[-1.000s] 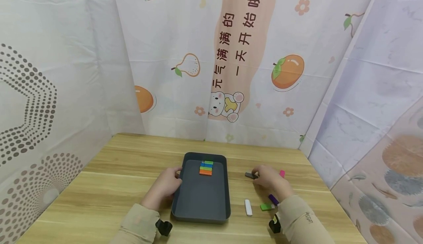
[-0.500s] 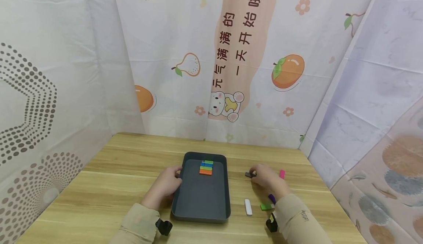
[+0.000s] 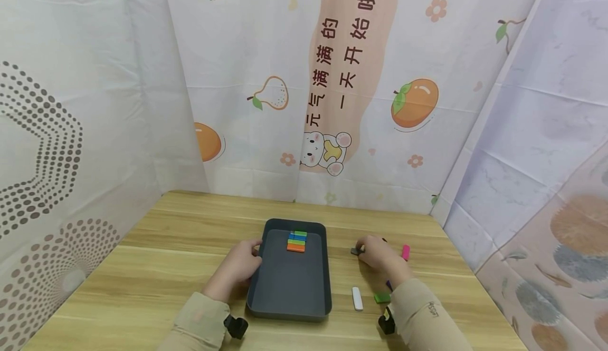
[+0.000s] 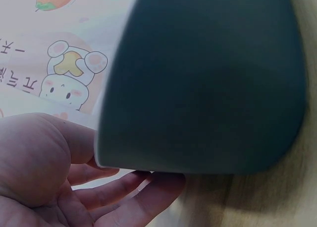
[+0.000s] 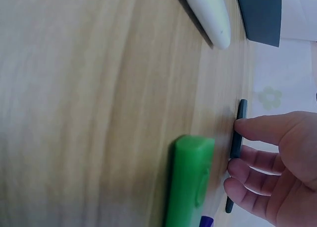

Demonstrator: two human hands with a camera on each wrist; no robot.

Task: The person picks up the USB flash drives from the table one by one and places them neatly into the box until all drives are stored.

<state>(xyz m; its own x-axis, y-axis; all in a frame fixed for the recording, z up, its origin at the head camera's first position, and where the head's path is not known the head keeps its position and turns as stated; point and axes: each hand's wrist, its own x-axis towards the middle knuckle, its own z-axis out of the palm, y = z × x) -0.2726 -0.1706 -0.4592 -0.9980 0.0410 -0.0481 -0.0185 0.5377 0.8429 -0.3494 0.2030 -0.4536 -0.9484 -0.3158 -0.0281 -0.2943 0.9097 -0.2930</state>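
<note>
- Right hand [image 3: 380, 253] is well over to the right of the tray [image 3: 290, 287], fingers curled, thumb and fingertips pinching a dark grey stick [image 3: 354, 251]!
- Left hand [image 3: 239, 261] has the tray by its left wall, thumb at the rim, fingers bent loosely against the outside.
- Behind it all hangs the white curtain [image 3: 237, 34], printed with oranges, a bear and brown lettering.
- Wood-grained bench [image 3: 190, 235] carries the lot.
- Dark grey and shallow, the tray sits near the bench's middle, long side running away from the person.
- Inside, towards the far end, a stack of coloured sticks [image 3: 296, 238] lies side by side: green, blue, lime, with orange nearest.
- White stick [image 3: 357, 299], just right of the tray's near end.
- Pink stick [image 3: 405, 252], out beyond the right wrist.
- Green stick [image 3: 382, 298] near the right sleeve [image 3: 427, 314].
- Purple stick [image 5: 206, 221], just beside the green one, mostly hidden.
</note>
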